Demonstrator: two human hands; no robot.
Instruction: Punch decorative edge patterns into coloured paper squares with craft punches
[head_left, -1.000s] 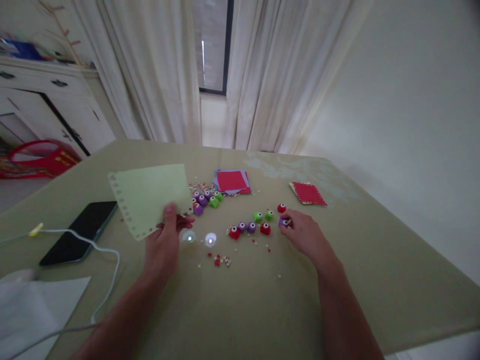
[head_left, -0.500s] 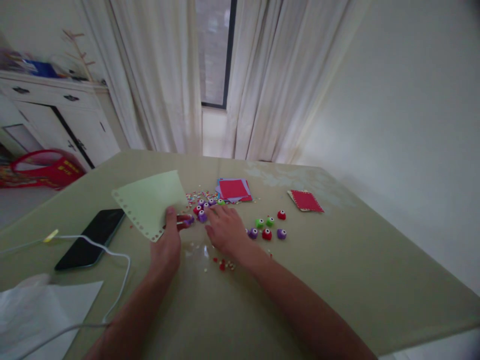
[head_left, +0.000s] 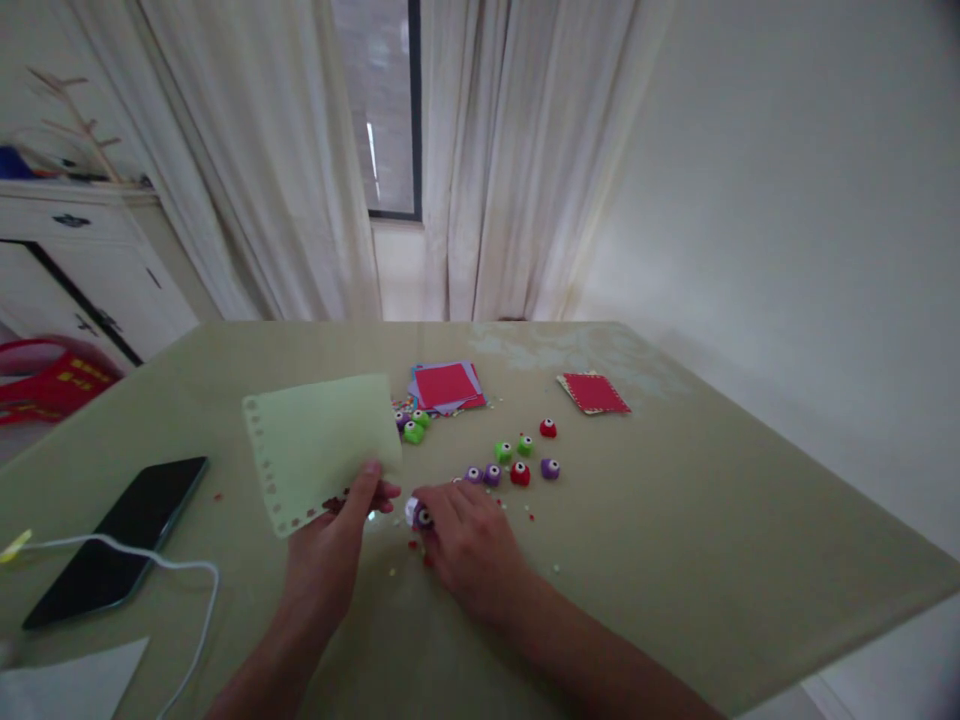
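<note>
My left hand (head_left: pixel 330 565) pinches the lower corner of a pale green paper sheet (head_left: pixel 319 442), whose left and bottom edges carry a row of punched holes. Just to its right, my right hand (head_left: pixel 465 540) is closed on a small purple punch (head_left: pixel 418 514) with a white button, held close to the sheet's corner. Several more small punches in purple, green and red (head_left: pixel 517 462) lie on the table beyond my right hand. Another small cluster of punches (head_left: pixel 411 426) sits behind the sheet.
A stack of red and purple paper squares (head_left: pixel 446 386) and a single red square (head_left: pixel 594 392) lie farther back on the olive table (head_left: pixel 675 520). A black phone (head_left: pixel 112 540) with a white cable (head_left: pixel 180 600) is at left. Paper confetti is scattered near my hands.
My right hand went from the right-hand punches to the left cluster, then drew back toward me with a purple punch beside the sheet. The camera view shifted.
</note>
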